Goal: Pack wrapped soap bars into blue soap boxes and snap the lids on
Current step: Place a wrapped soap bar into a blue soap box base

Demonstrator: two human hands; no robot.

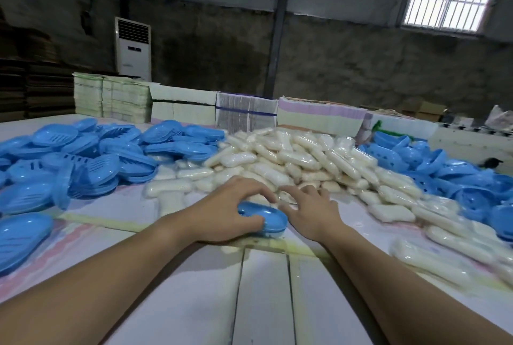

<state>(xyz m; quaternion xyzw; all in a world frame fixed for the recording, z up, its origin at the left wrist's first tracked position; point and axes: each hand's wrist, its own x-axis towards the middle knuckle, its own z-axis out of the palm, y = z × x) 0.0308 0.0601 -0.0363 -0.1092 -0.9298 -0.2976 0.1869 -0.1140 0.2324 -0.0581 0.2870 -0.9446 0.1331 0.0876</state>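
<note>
1. Nearest: bare white table (263, 297), planks w/ seams running away from camera; both forearms reaching fwd over it.
2. Left hand (222, 214) curled round blue soap box (263, 218), thumb near side, fingers over far side; box sits on table at centre, lid on top.
3. Right hand (311, 213) just right of box, fingers spread and relaxed, tips reaching onto front edge of wrapped soap bars (291, 161); no grip visible.
4. Soap heap centre, spilling down right side toward camera.
5. Left of heap: pile of blue slotted lids (83, 156). Right of heap: pile of blue bases w/ holes (433, 167).
6. Behind piles: stacks of flat cartons (183, 106) along table's far edge.
7. Farthest: white standing AC unit (133, 47) at wall, barred window (448, 2) upper right.
</note>
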